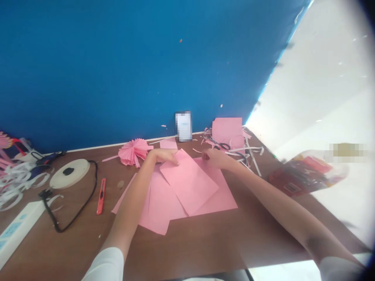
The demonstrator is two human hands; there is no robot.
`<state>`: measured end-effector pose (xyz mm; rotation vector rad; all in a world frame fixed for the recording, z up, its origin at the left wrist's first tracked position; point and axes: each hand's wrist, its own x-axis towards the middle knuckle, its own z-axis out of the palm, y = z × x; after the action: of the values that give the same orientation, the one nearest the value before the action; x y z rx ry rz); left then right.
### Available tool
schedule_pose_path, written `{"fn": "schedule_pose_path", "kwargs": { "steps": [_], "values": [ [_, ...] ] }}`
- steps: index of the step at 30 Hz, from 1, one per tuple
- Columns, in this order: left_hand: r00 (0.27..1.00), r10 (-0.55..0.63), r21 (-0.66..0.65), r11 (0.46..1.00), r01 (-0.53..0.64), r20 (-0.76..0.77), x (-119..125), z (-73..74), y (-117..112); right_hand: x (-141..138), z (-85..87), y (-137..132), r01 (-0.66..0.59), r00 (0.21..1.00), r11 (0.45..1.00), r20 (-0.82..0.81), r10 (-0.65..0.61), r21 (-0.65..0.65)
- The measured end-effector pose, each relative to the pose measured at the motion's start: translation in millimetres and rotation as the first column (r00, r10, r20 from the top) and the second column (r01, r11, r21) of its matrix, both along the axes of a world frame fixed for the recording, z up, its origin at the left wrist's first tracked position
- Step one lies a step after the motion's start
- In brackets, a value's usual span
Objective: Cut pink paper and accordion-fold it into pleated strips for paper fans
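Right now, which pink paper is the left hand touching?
The tilted top sheet, lying across the other flat pink sheets; the left hand rests on its far corner.

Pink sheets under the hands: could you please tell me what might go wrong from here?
The top sheet lies skewed on loose sheets, so it may slide under the left hand and right hand. The scissors lie in scraps close to the right hand and could snag it. The knife near the left forearm might get knocked.
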<state>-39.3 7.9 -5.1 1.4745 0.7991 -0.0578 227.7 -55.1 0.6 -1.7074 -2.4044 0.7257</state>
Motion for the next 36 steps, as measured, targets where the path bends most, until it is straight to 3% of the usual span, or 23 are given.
{"fn": "schedule_pose_path", "kwargs": {
  "steps": [3,7,11,13,16,18,20,22,26,34,36],
  "values": [
    [0.996,-0.048,0.015,0.999,0.047,0.081,12,2.9,-5,4,-3.0,6,0.062,0.979,0.996,-0.188,-0.074,-0.071],
    [0.993,-0.081,0.091,0.993,0.074,0.087,23,4.6,-8,4,-9.0,10,0.089,0.950,0.985,-0.285,-0.128,-0.147],
    [0.996,-0.077,0.278,0.959,0.061,0.048,33,-0.6,-8,0,-15.6,10,0.092,0.923,0.978,-0.353,-0.154,-0.185],
    [0.999,-0.035,0.457,0.889,0.036,-0.010,42,-3.8,-9,-1,-18.4,9,0.068,0.910,0.979,-0.392,-0.139,-0.190],
    [0.995,0.031,0.689,0.724,0.044,-0.096,58,-6.3,-14,-2,-20.8,8,-0.003,0.882,0.985,-0.465,-0.079,-0.173],
    [0.993,0.005,0.750,0.656,0.083,-0.115,65,-6.5,-17,-2,-20.9,8,-0.043,0.871,0.988,-0.490,-0.035,-0.147],
    [0.992,-0.032,0.767,0.632,0.113,-0.120,66,-6.4,-18,-1,-19.7,9,-0.043,0.891,0.991,-0.454,-0.020,-0.130],
    [0.991,-0.039,0.754,0.645,0.120,-0.125,61,-6.6,-16,0,-17.6,9,0.001,0.925,0.995,-0.377,-0.040,-0.104],
    [0.992,0.014,0.648,0.758,0.073,-0.128,44,-7.2,-9,1,-12.7,7,0.044,0.952,0.994,-0.297,-0.073,-0.104],
    [0.978,0.006,0.498,0.861,0.100,-0.208,17,-4.6,2,4,1.0,3,-0.093,0.955,0.957,-0.296,0.008,-0.274],
    [0.979,-0.010,0.454,0.885,0.104,-0.206,16,-3.8,1,5,3.8,3,-0.080,0.957,0.955,-0.291,-0.007,-0.287]
  ]
}}
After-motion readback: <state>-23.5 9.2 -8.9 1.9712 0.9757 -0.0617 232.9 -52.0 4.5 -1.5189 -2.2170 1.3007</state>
